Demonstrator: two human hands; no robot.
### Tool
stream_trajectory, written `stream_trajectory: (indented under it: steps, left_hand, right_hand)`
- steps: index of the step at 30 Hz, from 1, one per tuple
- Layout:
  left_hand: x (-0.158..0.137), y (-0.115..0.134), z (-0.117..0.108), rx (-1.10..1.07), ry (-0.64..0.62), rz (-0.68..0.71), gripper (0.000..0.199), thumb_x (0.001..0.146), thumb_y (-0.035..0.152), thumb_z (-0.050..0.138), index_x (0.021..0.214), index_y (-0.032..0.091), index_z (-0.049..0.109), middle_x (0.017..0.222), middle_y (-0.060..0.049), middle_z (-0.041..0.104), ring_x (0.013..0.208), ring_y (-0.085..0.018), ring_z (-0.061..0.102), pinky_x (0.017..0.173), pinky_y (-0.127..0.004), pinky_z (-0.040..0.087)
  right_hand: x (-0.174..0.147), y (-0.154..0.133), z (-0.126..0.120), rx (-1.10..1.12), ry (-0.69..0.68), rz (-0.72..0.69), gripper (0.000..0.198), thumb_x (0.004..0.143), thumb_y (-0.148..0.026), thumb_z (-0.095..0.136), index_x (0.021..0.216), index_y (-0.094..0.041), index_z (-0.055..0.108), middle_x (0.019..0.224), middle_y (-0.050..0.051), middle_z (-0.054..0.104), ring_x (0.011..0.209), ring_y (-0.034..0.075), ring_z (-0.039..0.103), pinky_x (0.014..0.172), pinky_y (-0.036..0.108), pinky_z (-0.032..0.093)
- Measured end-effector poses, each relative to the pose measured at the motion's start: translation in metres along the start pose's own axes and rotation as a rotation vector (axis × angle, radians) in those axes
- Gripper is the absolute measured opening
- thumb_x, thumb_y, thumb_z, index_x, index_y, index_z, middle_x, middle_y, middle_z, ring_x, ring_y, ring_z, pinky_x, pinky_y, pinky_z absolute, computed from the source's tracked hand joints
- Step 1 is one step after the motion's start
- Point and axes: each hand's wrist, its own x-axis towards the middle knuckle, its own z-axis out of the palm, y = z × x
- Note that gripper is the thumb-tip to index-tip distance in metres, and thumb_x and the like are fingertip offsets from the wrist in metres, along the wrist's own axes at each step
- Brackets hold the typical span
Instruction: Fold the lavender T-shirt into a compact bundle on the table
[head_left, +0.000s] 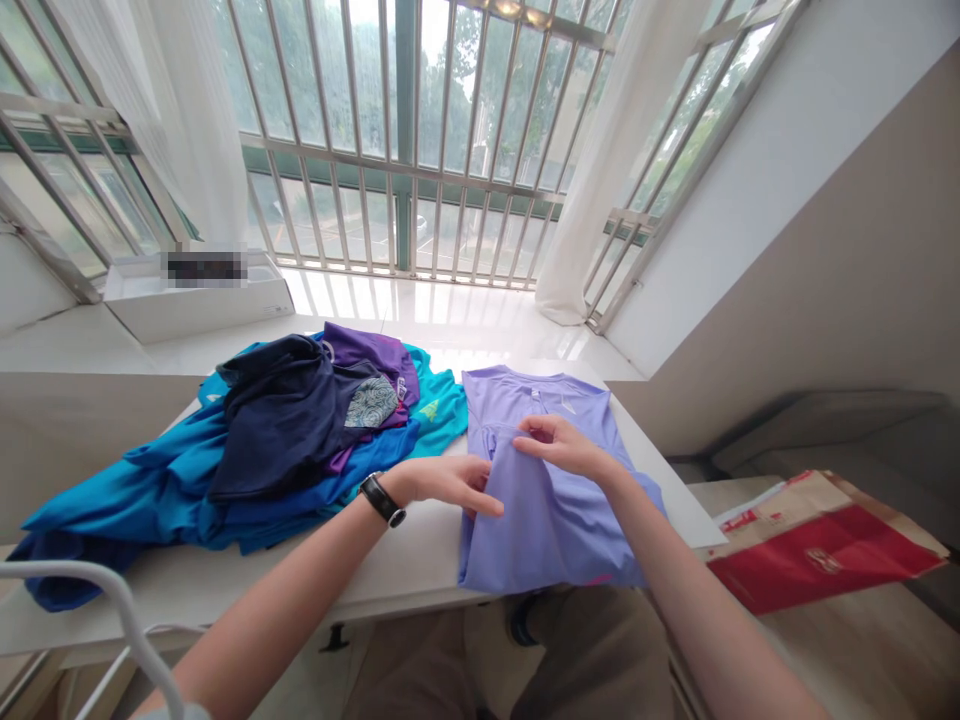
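Note:
A lavender T-shirt [570, 510] lies partly folded on the white table, its collar toward the window and a small pale logo on its chest. My right hand [562, 445] pinches a raised fold of it between thumb and fingertips. At the shirt's left edge is my left hand [450, 484], with a black-strapped watch [383, 499] on the wrist. Its thumb is stretched out over the fabric, apart from the half-curled fingers, which touch the shirt's edge. Left of my hands, loose clothes are heaped: a dark navy garment [277, 430] on top of purple, blue and turquoise ones [442, 405].
A white open box [202, 310] stands on the sill at the left, with white curtains [585, 200] by the barred window. A red and tan paper bag [825, 545] lies low on the right. A pale curved tube [112, 585] crosses the lower left corner.

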Motion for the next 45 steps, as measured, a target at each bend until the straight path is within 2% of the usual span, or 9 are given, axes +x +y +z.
stream_trajectory:
  steps: [4,7,9,11,16,22,30,36,45]
  left_hand:
    - [-0.002,0.004,0.0,0.157,-0.254,-0.048,0.04,0.079,0.055,0.073,0.07,0.017,0.066,0.064,-0.002,0.065,0.063,-0.017,0.061,0.052,-0.024,0.043]
    - [0.002,-0.001,-0.002,0.081,-0.052,-0.053,0.037,0.078,0.051,0.075,0.077,0.016,0.066,0.068,-0.001,0.063,0.066,-0.016,0.062,0.056,-0.024,0.046]
    - [0.003,-0.005,-0.005,-0.088,0.207,-0.027,0.04,0.078,0.048,0.076,0.102,0.017,0.066,0.082,-0.001,0.064,0.078,-0.017,0.064,0.066,-0.027,0.052]
    - [0.003,-0.009,-0.011,-0.217,0.357,0.006,0.056,0.079,0.044,0.076,0.125,0.018,0.058,0.092,-0.003,0.064,0.087,-0.018,0.065,0.075,-0.03,0.054]
    - [0.006,-0.02,-0.022,-0.253,0.296,0.046,0.063,0.08,0.032,0.075,0.135,0.015,0.05,0.081,0.0,0.064,0.08,-0.016,0.066,0.079,-0.034,0.055]
    - [0.02,-0.042,-0.027,-0.036,0.415,-0.037,0.049,0.075,0.02,0.068,0.122,0.018,0.051,0.071,0.004,0.065,0.064,-0.015,0.066,0.062,-0.027,0.055]
    - [0.01,-0.032,-0.027,0.083,0.366,-0.049,0.048,0.076,0.023,0.063,0.121,0.018,0.048,0.067,0.004,0.064,0.064,-0.018,0.068,0.058,-0.027,0.055]
    - [0.014,-0.028,-0.022,0.392,0.517,0.001,0.03,0.089,0.039,0.056,0.109,0.017,0.06,0.068,0.0,0.068,0.06,-0.017,0.065,0.056,-0.025,0.047]
    - [0.017,-0.03,-0.019,0.723,0.688,-0.008,0.017,0.09,0.034,0.058,0.093,0.021,0.069,0.086,-0.002,0.07,0.075,-0.017,0.064,0.061,-0.023,0.043]
  right_hand:
    - [0.0,0.007,0.006,0.008,0.02,0.018,0.033,0.082,-0.052,0.064,0.087,-0.019,0.066,0.079,0.0,0.06,0.07,0.014,0.05,0.066,0.028,0.045]
    - [0.004,0.011,0.013,0.012,0.043,0.016,0.029,0.08,-0.047,0.066,0.09,-0.02,0.067,0.082,0.0,0.063,0.07,0.014,0.052,0.068,0.029,0.046]
    - [0.007,0.012,0.018,0.019,0.028,0.008,0.026,0.08,-0.044,0.065,0.092,-0.02,0.067,0.081,0.0,0.063,0.068,0.014,0.051,0.067,0.029,0.045]
    - [0.011,0.013,0.023,0.019,-0.002,-0.006,0.024,0.082,-0.041,0.063,0.093,-0.02,0.067,0.081,0.0,0.064,0.067,0.013,0.051,0.067,0.029,0.045]
    - [0.021,0.028,0.034,-0.074,0.029,-0.024,0.018,0.081,-0.035,0.063,0.091,-0.021,0.068,0.084,0.0,0.068,0.072,0.015,0.056,0.072,0.03,0.046]
    - [0.029,0.052,0.048,-0.162,0.094,0.022,0.012,0.081,-0.031,0.064,0.089,-0.021,0.067,0.088,0.002,0.071,0.08,0.017,0.061,0.078,0.032,0.047]
    - [0.028,0.049,0.06,-0.102,0.121,-0.021,0.016,0.086,-0.029,0.061,0.099,-0.022,0.065,0.093,0.003,0.071,0.083,0.017,0.063,0.081,0.034,0.049]
    - [0.028,0.053,0.06,-0.104,0.161,-0.009,0.018,0.085,-0.028,0.063,0.102,-0.02,0.065,0.095,0.004,0.071,0.077,0.016,0.063,0.078,0.033,0.051]
    - [0.011,0.052,0.052,-0.207,0.257,-0.063,0.017,0.088,-0.034,0.059,0.1,-0.022,0.065,0.097,0.004,0.07,0.08,0.018,0.065,0.075,0.033,0.052]
